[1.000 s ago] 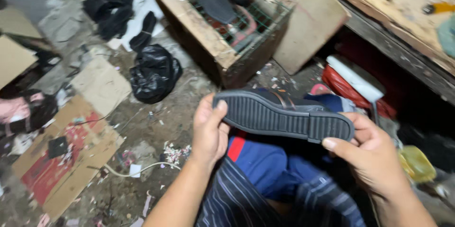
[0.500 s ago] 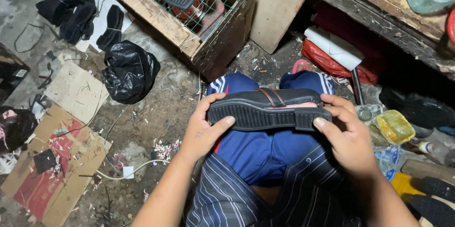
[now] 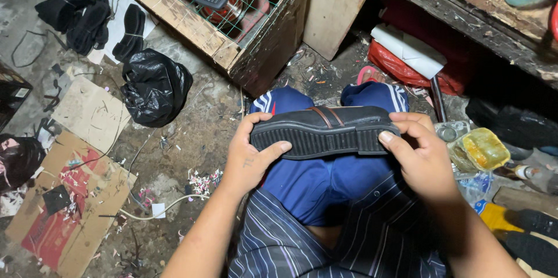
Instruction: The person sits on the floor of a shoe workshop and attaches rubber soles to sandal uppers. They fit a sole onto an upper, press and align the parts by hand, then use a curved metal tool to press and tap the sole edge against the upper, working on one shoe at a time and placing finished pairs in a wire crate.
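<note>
Shoe: black shoe (image 3: 325, 130) held over the lap, between both hands; long axis runs left to right, ribbed sole edge turned toward the camera, upper facing away.
Left hand: left hand (image 3: 251, 159) clasps one end, thumb pressed on the sole, fingers curled behind.
Right hand: right hand (image 3: 421, 153) grips the other end, thumb on the sole edge.
Beyond the fingertips: wooden crate (image 3: 244, 34) with green wire mesh.
Left of the left fingers: knotted black plastic bag (image 3: 154, 86); flattened cardboard (image 3: 64, 196), partly red.
Right of the right fingers: squat yellow plastic container (image 3: 482, 149); red bag (image 3: 401, 66) under a white package (image 3: 410, 51).
</note>
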Motion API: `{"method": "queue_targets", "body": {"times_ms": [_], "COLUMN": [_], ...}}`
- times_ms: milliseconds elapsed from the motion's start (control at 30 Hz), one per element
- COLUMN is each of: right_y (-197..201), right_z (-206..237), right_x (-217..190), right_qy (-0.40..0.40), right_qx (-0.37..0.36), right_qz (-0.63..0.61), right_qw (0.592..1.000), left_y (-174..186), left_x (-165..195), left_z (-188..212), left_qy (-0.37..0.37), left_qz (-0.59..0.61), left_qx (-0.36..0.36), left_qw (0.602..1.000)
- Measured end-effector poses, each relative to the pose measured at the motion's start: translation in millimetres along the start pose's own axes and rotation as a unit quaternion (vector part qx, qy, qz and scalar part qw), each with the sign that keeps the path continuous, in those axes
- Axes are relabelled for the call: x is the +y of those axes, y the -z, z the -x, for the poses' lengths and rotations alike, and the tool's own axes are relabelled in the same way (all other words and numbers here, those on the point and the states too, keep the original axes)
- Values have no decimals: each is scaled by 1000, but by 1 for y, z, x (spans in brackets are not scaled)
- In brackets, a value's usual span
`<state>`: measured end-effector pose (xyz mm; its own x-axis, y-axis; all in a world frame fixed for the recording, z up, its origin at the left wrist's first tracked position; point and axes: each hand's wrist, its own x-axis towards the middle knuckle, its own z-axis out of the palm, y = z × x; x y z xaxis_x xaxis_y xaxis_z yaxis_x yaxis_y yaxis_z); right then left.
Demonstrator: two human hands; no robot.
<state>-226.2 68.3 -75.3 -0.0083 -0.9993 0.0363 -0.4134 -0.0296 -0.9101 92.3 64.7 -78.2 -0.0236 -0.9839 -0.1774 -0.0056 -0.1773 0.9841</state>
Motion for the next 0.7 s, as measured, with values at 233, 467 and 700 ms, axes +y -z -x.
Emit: {"method": "queue_targets", "body": {"times_ms": [233,467,700], "right_y": [1,0,3], "right_z": [-4,-1,-6], "right_x": [5,6,-3], "right_qy": [7,10,-15], "right_qx": [-2,-10,-18], "right_qz": [16,23,25], "right_qw": [1000,1000,999], "left_y": [7,-10,-24], "left_x": [33,65,74], "left_z": [-16,-35,-55], "left_qy": [36,-134,-59], "left_qz": [-211,-441,-513], "left_qx": [-35,-132,-210], "left_qw": [976,877,830]}}
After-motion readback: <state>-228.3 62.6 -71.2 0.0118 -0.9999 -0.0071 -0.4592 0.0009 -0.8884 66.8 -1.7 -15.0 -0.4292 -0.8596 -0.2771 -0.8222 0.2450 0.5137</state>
